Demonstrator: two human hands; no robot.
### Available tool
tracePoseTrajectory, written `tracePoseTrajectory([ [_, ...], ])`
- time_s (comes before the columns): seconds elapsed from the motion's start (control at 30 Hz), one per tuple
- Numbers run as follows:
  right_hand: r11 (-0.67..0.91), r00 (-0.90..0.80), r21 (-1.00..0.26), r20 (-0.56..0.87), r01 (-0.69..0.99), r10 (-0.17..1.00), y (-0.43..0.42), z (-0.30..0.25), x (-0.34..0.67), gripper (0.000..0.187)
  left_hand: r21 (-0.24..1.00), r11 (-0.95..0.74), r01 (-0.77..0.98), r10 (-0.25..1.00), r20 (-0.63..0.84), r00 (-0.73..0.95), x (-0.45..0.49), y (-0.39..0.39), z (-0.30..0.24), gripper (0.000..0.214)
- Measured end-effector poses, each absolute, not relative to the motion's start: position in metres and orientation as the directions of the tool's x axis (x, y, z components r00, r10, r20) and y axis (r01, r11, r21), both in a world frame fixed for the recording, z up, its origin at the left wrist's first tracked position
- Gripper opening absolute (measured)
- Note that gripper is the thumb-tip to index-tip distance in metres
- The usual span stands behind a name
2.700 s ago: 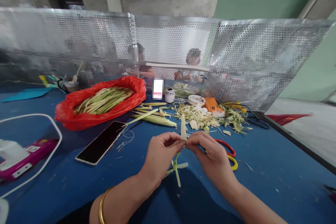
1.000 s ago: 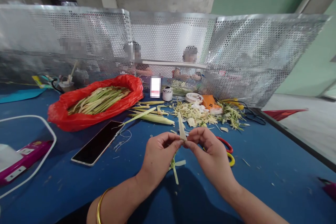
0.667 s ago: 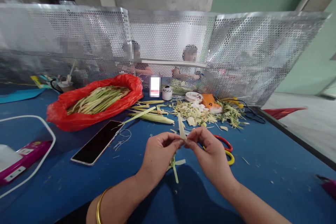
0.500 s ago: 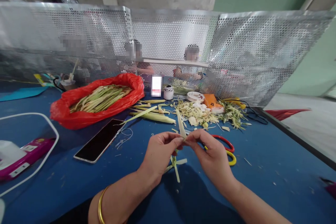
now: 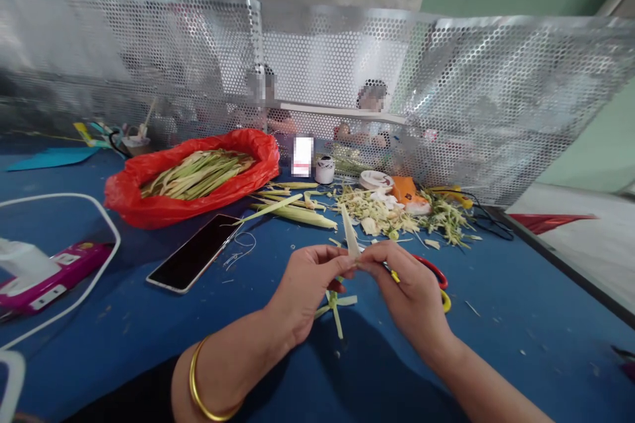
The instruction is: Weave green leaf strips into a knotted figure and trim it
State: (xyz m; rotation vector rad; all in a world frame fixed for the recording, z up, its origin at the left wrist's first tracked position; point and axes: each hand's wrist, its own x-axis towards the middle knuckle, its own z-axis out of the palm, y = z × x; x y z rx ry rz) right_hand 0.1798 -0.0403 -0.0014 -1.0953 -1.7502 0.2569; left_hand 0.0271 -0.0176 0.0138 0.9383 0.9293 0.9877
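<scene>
Near the middle of the blue table, my left hand [image 5: 310,287] pinches a pale green leaf strip [image 5: 349,231] at its lower end. The fingertips of my right hand [image 5: 407,284] close on the same strip from the other side, touching my left fingers. Its free end points up and away from me. Below my left fingers hangs or lies a small woven leaf piece [image 5: 333,304] with several short strips sticking out; my fingers hide its upper part. Scissors [image 5: 436,272] with red and yellow handles lie partly behind my right hand.
A red plastic bag [image 5: 149,211] of leaf strips stands at left, near a dark phone [image 5: 196,254]. Loose leaves [image 5: 307,213] and a heap of scraps [image 5: 370,211] lie ahead. A purple power strip [image 5: 74,271] sits far left. Behind a perforated metal screen [image 5: 327,59] are two people.
Both hands keep their pinch on the leaf strip with only slight finger movement. The view has shifted a little, so the table things appear slightly higher and further right.
</scene>
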Motion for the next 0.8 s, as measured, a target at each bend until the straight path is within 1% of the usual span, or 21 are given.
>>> tracePoseTrajectory([
  [0.1, 0.516, -0.047, -0.680, 0.580, 0.520, 0.813, -0.0393, -0.0025, 0.1796, 0.014, 0.961, 0.178, -0.213, 0.966, -0.129, 0.225, 0.0286, -0.0185, 0.0141, 0.015],
  [0.23, 0.442, 0.007, -0.766, 0.504, 0.467, 0.864, -0.0397, -0.0044, 0.1785, 0.011, 0.992, 0.066, -0.111, 0.984, -0.046, 0.173, 0.0294, -0.0184, 0.0124, 0.010],
  [0.4, 0.367, 0.120, -0.838, 0.446, 0.403, 0.887, -0.0424, -0.0033, 0.1735, 0.007, 0.997, -0.053, -0.050, 0.990, 0.059, 0.127, 0.0282, -0.0178, 0.0111, 0.007],
  [0.53, 0.345, 0.148, -0.883, 0.406, 0.317, 0.902, -0.0428, -0.0041, 0.1716, 0.004, 0.991, -0.133, 0.023, 0.979, 0.128, 0.157, 0.0264, -0.0174, 0.0109, 0.004],
  [0.63, 0.348, 0.129, -0.885, 0.401, 0.310, 0.907, -0.0423, -0.0060, 0.1730, 0.007, 0.984, -0.164, 0.073, 0.973, 0.149, 0.179, 0.0259, -0.0174, 0.0093, 0.005],
  [0.8, 0.319, 0.147, -0.894, 0.378, 0.313, 0.914, -0.0424, -0.0034, 0.1739, 0.013, 0.980, -0.195, 0.041, 0.954, 0.180, 0.241, 0.0261, -0.0185, 0.0073, 0.007],
])
